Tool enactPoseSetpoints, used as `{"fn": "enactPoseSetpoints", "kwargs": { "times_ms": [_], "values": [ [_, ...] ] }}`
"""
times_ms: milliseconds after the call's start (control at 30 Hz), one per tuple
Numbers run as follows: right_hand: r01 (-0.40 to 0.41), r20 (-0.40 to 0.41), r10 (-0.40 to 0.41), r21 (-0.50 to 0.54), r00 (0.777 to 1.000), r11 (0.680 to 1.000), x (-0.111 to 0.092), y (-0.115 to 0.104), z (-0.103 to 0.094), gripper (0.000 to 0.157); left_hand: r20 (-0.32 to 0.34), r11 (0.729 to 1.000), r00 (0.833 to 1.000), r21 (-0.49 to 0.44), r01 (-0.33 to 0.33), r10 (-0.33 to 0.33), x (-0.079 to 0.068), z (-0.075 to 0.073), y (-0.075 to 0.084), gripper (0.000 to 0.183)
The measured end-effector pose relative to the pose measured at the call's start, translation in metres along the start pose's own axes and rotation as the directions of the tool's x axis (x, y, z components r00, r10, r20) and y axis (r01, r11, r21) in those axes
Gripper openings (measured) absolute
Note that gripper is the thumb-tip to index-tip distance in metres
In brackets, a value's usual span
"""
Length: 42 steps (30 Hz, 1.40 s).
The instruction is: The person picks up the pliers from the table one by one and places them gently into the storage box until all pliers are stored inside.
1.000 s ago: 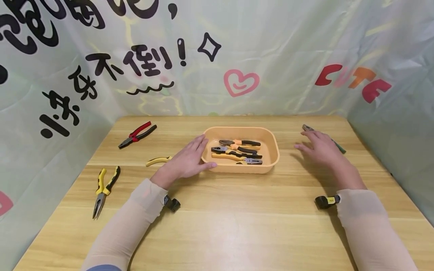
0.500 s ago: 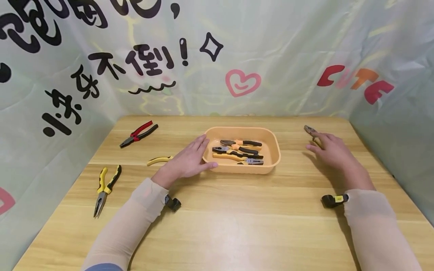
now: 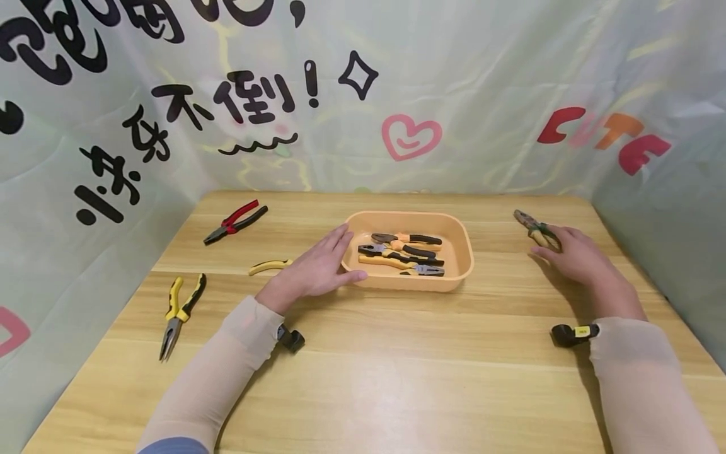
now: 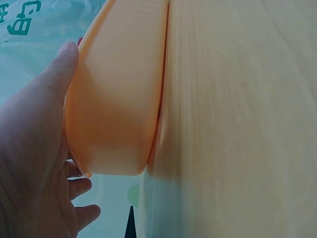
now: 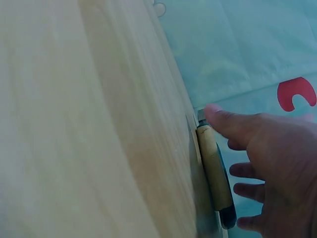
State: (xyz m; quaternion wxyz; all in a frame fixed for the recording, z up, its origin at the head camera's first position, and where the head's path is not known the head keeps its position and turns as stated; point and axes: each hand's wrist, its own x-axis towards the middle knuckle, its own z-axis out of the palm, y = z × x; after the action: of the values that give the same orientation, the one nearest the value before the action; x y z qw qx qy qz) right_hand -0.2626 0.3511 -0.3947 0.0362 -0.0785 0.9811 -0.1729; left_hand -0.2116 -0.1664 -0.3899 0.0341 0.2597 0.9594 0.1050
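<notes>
In the head view, my left hand (image 3: pixel 314 265) rests against the left end of a peach plastic tray (image 3: pixel 467 265). Its fingers lie along the tray's edge, the thumb at the near rim. Several pliers (image 3: pixel 422 270) with orange, yellow and black handles lie inside. On the right, my right hand (image 3: pixel 587 265) hovers at a worn pair of pliers (image 3: pixel 529 221) with green and tan handles. The right wrist view shows its fingers spread beside the pliers' tan handle (image 5: pixel 215 163), a gap between them; whether the thumb touches the pliers cannot be told.
Red and black pliers (image 3: pixel 229 227) lie at the back left, yellow and black long-nose pliers (image 3: pixel 176 321) nearer on that side. A yellow handle (image 3: pixel 269 266) shows behind my left hand. A printed curtain (image 3: pixel 482 94) encloses the table (image 3: pixel 397 366).
My right hand has moved right and a little nearer, uncovering more of the worn pliers. My left hand stays at the tray while the whole view shifts slightly.
</notes>
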Motion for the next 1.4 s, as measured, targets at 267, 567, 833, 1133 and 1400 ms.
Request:
{"fn": "enactPoseSetpoints", "kwargs": {
  "times_ms": [267,567,833,1133,1400],
  "values": [
    [-0.001,0.000,0.001,-0.008,1.000,1.000,0.001,0.005,-0.002,0.087,-0.002,1.000,1.000,0.000,0.004,-0.004,0.001,-0.002,0.000,0.109],
    [-0.015,0.000,0.015,-0.052,1.000,0.999,0.000,0.009,-0.004,0.069,-0.001,1.000,1.000,-0.018,-0.002,0.002,0.001,-0.002,0.000,0.109],
    [-0.034,0.013,0.035,-0.076,0.999,0.997,-0.001,0.006,-0.005,0.073,0.002,1.000,1.000,-0.012,0.005,-0.005,0.001,-0.001,-0.001,0.109],
    [-0.048,0.078,0.057,-0.113,0.995,0.992,-0.005,0.003,-0.010,0.079,0.002,1.000,1.000,-0.011,0.009,-0.009,0.001,0.000,-0.001,0.110],
    [0.002,0.103,0.007,-0.084,0.995,0.996,-0.008,0.006,-0.016,0.063,0.006,1.000,1.000,-0.019,0.007,-0.007,0.000,0.000,-0.001,0.109]
  ]
}}
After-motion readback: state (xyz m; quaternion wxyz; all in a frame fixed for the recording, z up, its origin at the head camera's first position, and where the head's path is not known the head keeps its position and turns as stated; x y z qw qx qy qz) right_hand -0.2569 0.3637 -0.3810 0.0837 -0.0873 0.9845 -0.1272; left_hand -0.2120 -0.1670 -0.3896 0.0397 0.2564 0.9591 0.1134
